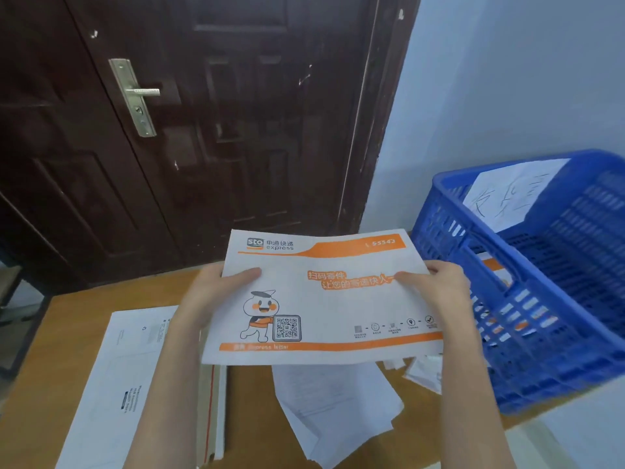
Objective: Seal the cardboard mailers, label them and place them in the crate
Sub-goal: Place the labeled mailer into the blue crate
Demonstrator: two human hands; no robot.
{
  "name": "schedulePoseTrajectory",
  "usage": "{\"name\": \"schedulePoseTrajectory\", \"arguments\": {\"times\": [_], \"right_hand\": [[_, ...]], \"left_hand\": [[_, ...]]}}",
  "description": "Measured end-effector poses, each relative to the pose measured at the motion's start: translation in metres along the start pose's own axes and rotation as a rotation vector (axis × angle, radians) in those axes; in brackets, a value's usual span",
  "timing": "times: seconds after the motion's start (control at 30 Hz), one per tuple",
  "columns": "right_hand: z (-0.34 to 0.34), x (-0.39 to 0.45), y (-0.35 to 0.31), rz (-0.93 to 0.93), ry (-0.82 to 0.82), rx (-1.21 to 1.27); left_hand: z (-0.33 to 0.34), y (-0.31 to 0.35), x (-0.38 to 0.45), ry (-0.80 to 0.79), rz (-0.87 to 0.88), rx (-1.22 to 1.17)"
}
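Item: cardboard mailer (321, 299) — raised above the counter (250, 394), left hand (216, 292) and right hand (436, 289) each pinching a side edge. Step, likely: placing. Next — carry right, lower into blue crate (527, 384).

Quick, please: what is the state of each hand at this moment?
Left hand: holds the left edge of the mailer, thumb on top.
Right hand: holds the mailer's right edge, thumb on top.

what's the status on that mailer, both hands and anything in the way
Left hand and right hand grip the mailer by its side edges, held above the table. Crate at right, nothing between.
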State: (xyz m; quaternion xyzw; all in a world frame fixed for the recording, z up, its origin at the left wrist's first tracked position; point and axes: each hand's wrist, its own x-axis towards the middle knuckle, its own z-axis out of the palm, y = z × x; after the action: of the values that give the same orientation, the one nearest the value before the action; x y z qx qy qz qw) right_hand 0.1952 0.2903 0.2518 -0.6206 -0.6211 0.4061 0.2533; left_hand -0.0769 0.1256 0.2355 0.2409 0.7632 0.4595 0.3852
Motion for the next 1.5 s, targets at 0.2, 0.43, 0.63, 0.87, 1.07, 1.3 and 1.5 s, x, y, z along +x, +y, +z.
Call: {"name": "schedulePoseTrajectory", "arguments": {"times": [0.2,0.43,0.63,0.87,1.07,1.3,1.5], "right_hand": [[-0.069,-0.009,-0.02,-0.035,0.137,0.087],[-0.156,-0.012,-0.002,0.031,0.341,0.099],[-0.226,0.012,0.021,0.084,0.416,0.12],[-0.307,0.083,0.059,0.026,0.391,0.085],[-0.383,0.146,0.096,0.026,0.321,0.089],[-0.424,0.211,0.124,0.038,0.189,0.027],[-0.414,0.273,0.138,0.067,0.089,-0.103]], "left_hand": [[0.025,0.077,0.003,-0.087,0.176,0.055],[0.111,0.143,0.006,-0.27,0.347,0.044],[0.195,0.181,0.005,-0.34,0.376,0.036],[0.3,0.216,0.008,-0.281,0.357,0.093],[0.395,0.249,0.011,-0.187,0.311,0.248],[0.454,0.261,0.03,-0.167,0.105,0.473],[0.479,0.251,0.068,-0.259,-0.099,0.546]]}}
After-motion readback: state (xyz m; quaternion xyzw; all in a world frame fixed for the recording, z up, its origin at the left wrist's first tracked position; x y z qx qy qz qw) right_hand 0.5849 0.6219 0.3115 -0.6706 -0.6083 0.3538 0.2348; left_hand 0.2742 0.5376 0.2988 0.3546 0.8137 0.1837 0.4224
